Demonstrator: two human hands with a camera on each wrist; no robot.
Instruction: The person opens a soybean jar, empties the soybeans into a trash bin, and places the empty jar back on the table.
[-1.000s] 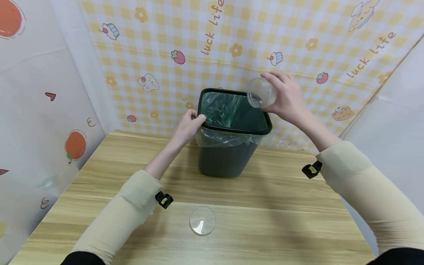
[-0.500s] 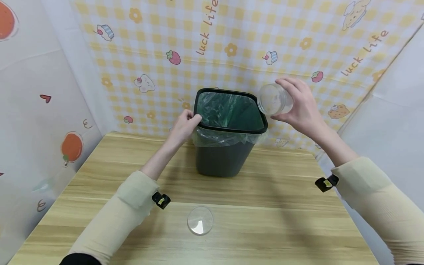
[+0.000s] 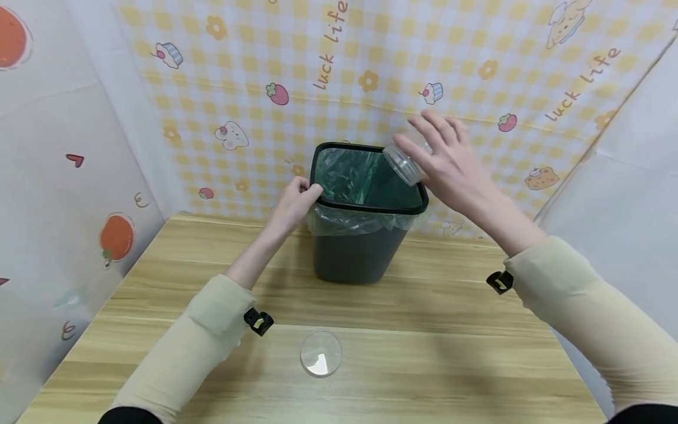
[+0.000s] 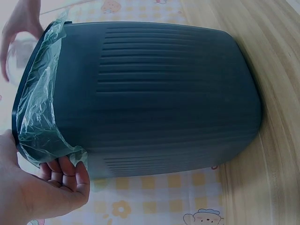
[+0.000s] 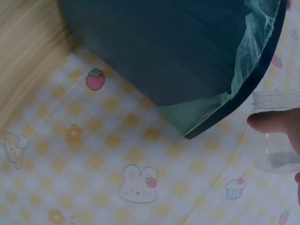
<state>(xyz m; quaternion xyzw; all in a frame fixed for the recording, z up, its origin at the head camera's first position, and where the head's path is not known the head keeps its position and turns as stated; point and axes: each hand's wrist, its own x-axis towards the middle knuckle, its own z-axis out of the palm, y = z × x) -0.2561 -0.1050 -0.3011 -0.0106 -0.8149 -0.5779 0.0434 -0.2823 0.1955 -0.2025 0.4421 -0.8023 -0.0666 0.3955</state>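
Note:
A dark grey trash can [image 3: 352,259] stands at the back of the table, lined with a thin translucent green bag [image 4: 37,112] folded over its black rim. My left hand [image 3: 295,201] grips the rim's left corner, thumb on top and fingers curled below against the bag. My right hand [image 3: 452,162] holds a clear jar [image 3: 404,166], its mouth tipped down and leftward over the can's right side. In the right wrist view the thumb [image 5: 272,122] lies across the jar's side below its threaded neck. A round clear lid [image 3: 321,353] lies on the table.
The wooden table [image 3: 402,377] runs back to a yellow checked cloth [image 3: 265,153] hanging close behind the can. Pale printed sheets hang at the left [image 3: 63,224] and right sides.
The right hand first drew the jar rightward off the can's rim, then brought it back left over the opening, tipped down. The left hand keeps its grip on the rim.

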